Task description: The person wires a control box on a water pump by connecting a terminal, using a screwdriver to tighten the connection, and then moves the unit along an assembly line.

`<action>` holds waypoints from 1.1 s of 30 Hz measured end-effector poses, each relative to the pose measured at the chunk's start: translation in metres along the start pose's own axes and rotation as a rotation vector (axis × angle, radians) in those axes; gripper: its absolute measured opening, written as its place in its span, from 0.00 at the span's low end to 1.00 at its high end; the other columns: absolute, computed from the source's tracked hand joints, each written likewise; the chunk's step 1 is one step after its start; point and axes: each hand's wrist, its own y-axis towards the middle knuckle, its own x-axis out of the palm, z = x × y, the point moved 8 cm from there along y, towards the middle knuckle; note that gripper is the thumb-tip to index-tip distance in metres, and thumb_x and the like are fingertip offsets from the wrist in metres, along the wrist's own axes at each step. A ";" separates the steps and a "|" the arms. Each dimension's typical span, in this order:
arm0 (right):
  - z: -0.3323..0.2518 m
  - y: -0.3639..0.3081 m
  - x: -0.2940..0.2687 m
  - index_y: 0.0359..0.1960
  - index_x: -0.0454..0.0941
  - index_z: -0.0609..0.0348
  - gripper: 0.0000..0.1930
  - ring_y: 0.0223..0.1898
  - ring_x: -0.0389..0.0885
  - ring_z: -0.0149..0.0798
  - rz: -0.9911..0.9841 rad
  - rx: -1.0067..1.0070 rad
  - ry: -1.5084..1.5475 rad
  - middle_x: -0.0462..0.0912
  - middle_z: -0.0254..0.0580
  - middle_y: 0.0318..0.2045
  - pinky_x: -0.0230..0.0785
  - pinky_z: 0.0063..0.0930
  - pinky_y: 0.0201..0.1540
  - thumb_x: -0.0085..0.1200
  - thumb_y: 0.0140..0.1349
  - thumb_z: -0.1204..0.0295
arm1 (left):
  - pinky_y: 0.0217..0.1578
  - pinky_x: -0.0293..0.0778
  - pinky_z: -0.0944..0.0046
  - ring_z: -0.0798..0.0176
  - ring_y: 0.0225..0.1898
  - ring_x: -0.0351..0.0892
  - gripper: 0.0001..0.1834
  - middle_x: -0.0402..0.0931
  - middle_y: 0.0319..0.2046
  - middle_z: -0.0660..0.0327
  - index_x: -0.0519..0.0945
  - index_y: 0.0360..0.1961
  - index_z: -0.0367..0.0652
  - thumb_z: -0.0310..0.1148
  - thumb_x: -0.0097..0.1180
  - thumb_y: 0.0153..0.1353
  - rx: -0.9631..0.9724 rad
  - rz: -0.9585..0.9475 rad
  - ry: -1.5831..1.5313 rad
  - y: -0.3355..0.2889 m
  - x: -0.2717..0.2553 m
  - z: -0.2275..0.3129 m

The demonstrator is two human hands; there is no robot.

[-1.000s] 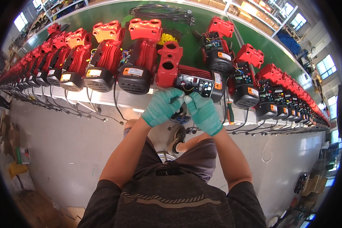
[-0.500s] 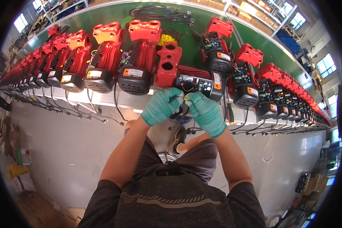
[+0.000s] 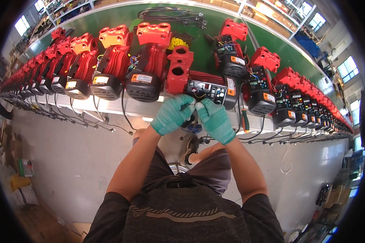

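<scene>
Green bench (image 3: 205,52), glossy red motor (image 3: 200,76), black circuit box (image 3: 207,91)

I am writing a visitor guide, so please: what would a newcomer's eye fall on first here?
First, rows of red machines along the green bench, stretching left and right. Then the gloved left hand and right hand, fingertips close together, before the sideways machine at centre. Behind it, a yellow heap.

Premises: an assembly workshop. Evidence: long rows of red-and-black motor units (image 3: 152,67) on a green surface (image 3: 202,56), upper frame; shelving (image 3: 243,6) with cartons (image 3: 262,17), upper right.
</scene>
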 end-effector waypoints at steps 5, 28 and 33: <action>0.015 -0.001 0.007 0.36 0.80 0.64 0.13 0.19 0.81 0.47 -0.010 0.214 0.165 0.78 0.48 0.17 0.70 0.39 0.23 0.51 0.75 0.67 | 0.28 0.77 0.67 0.71 0.25 0.81 0.07 0.81 0.26 0.60 0.83 0.44 0.35 0.26 0.60 0.66 0.033 -0.012 -0.016 0.001 0.002 0.002; -0.007 0.002 -0.004 0.39 0.74 0.61 0.10 0.30 0.80 0.64 -0.152 -0.154 -0.173 0.79 0.58 0.28 0.72 0.53 0.31 0.52 0.73 0.66 | 0.29 0.77 0.68 0.72 0.25 0.80 0.08 0.81 0.28 0.60 0.82 0.45 0.34 0.26 0.59 0.67 0.036 -0.016 -0.005 0.000 0.001 -0.001; 0.002 0.004 0.000 0.36 0.74 0.63 0.11 0.30 0.79 0.66 -0.140 -0.133 -0.023 0.78 0.62 0.26 0.68 0.55 0.31 0.52 0.73 0.67 | 0.30 0.77 0.67 0.71 0.26 0.81 0.08 0.82 0.30 0.59 0.82 0.45 0.34 0.24 0.59 0.66 0.043 -0.029 0.028 0.001 0.001 0.003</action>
